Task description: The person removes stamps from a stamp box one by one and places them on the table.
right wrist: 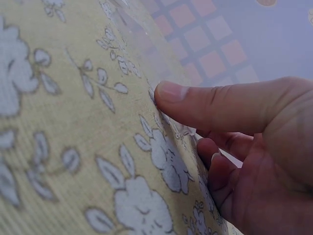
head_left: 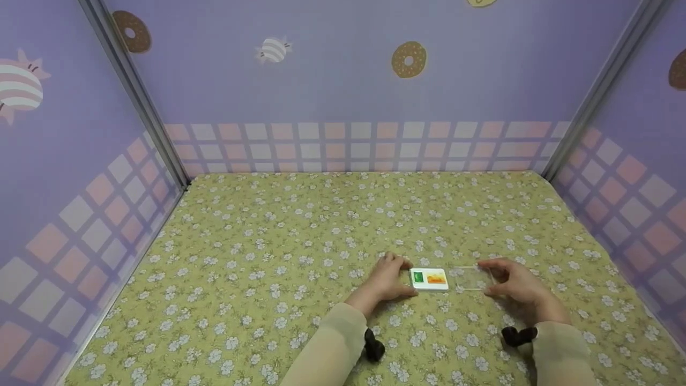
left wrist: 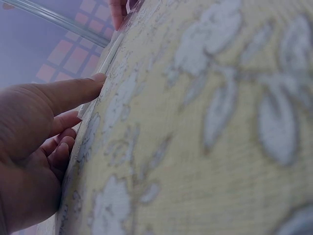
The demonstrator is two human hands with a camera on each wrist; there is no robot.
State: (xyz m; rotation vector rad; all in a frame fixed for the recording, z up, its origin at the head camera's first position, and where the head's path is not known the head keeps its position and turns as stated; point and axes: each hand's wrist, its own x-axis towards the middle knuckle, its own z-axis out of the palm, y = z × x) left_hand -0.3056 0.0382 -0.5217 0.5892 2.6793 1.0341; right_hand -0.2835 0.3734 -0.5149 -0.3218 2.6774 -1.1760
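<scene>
A small white rectangular card-like piece (head_left: 429,279), with a green picture and an orange one on its face, lies flat on the flowered cloth. My left hand (head_left: 387,279) grips its left end, thumb on the near edge and fingers on the far edge. Just to its right is a clear, flat, rectangular plastic case (head_left: 467,279), a narrow gap away. My right hand (head_left: 514,281) pinches that case's right end between thumb and fingers. In the right wrist view a clear corner of the plastic case (right wrist: 187,130) shows by the fingers.
A yellow-green flowered cloth (head_left: 300,225) covers the table. Purple walls (head_left: 332,91) with pink and white squares stand behind it and on both sides, joined by grey corner posts (head_left: 142,102). Black straps (head_left: 373,346) sit at the wrists.
</scene>
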